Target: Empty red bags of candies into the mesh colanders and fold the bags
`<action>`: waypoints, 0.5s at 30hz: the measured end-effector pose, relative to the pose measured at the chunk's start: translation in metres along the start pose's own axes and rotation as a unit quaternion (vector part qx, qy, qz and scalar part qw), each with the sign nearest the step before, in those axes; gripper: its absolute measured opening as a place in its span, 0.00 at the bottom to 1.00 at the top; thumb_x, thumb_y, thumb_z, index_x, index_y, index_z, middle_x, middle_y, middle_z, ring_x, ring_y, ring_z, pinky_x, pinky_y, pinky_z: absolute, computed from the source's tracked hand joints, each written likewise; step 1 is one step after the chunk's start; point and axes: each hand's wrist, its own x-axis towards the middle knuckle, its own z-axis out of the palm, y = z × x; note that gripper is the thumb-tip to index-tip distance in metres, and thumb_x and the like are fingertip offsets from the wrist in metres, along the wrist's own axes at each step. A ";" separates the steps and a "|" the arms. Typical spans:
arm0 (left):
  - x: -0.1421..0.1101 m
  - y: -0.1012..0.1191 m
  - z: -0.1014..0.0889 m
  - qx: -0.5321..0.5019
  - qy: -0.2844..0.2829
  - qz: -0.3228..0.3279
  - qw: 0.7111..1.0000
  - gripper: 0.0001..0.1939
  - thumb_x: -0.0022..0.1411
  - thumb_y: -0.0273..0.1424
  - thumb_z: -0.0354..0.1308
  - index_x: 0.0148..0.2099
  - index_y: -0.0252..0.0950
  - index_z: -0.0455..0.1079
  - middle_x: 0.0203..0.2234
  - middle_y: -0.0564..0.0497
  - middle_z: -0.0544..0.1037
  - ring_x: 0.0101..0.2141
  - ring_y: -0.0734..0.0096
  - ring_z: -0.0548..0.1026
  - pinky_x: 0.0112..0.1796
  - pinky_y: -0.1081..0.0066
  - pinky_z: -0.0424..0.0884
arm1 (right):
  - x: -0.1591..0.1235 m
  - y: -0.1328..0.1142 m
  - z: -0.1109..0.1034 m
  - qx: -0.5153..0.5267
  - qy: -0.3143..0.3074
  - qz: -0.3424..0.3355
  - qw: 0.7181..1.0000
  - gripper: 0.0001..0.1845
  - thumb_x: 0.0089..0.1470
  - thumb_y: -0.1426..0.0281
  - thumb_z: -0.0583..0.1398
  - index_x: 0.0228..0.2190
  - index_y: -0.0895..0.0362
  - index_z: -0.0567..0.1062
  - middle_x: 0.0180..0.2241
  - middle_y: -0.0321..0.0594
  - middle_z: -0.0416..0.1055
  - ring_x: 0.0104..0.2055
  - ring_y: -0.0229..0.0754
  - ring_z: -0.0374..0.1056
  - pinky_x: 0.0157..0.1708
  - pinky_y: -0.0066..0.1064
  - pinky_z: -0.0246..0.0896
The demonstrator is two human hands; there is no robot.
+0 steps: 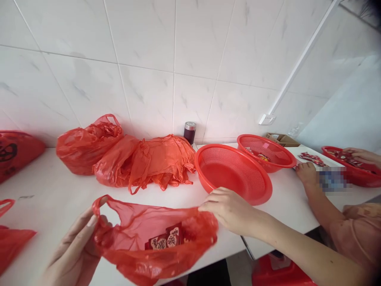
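Observation:
A red plastic bag (154,260) hangs between my hands at the front edge of the table, its mouth held wide. My left hand (79,246) grips the bag by its left handle, with fingers through and around it. At the right side of the mouth, my right hand (232,210) pinches the rim. Inside lie several dark red sachets (166,239) with pale round labels and dark characters. Just beyond my right hand stands a red plastic basket (205,159) with perforated walls and nothing visible in it.
Red bags (89,149) and a stack of flat bags (163,159) lie against the tiled wall. A dark tumbler (189,133) stands behind. A second basket (291,161) holds some packets. On the right, a co-worker's hand (308,174) rests near red packets (312,159).

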 end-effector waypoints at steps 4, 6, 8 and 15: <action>-0.018 -0.009 -0.003 0.038 0.021 -0.015 0.999 0.40 0.30 0.39 0.76 0.51 0.54 0.73 0.23 0.59 0.80 0.22 0.70 0.75 0.20 0.76 0.75 | -0.014 -0.007 0.022 0.117 0.013 0.148 0.982 0.20 0.61 0.71 0.52 0.54 0.55 0.68 0.50 0.46 0.71 0.50 0.45 0.67 0.49 0.37 0.61; -0.022 -0.013 -0.005 0.045 0.023 -0.037 0.998 0.41 0.34 0.42 0.74 0.55 0.58 0.69 0.23 0.60 0.80 0.22 0.68 0.75 0.21 0.75 0.75 | -0.025 -0.011 0.038 0.183 -0.036 0.224 0.957 0.28 0.58 0.61 0.57 0.58 0.55 0.62 0.54 0.50 0.68 0.54 0.50 0.65 0.51 0.40 0.60; -0.023 -0.015 -0.007 0.050 0.024 -0.053 0.997 0.43 0.35 0.43 0.74 0.57 0.60 0.67 0.24 0.61 0.81 0.24 0.66 0.76 0.22 0.74 0.76 | -0.032 -0.013 0.051 0.272 -0.104 0.257 0.922 0.26 0.55 0.60 0.59 0.53 0.55 0.65 0.48 0.49 0.71 0.48 0.49 0.69 0.45 0.37 0.63; -0.027 0.006 0.007 0.066 0.018 0.034 0.997 0.39 0.36 0.44 0.73 0.54 0.60 0.70 0.23 0.61 0.79 0.25 0.69 0.74 0.24 0.76 0.76 | -0.010 -0.009 0.010 0.472 0.003 0.215 0.855 0.16 0.50 0.68 0.64 0.29 0.55 0.59 0.31 0.32 0.63 0.30 0.33 0.60 0.28 0.24 0.55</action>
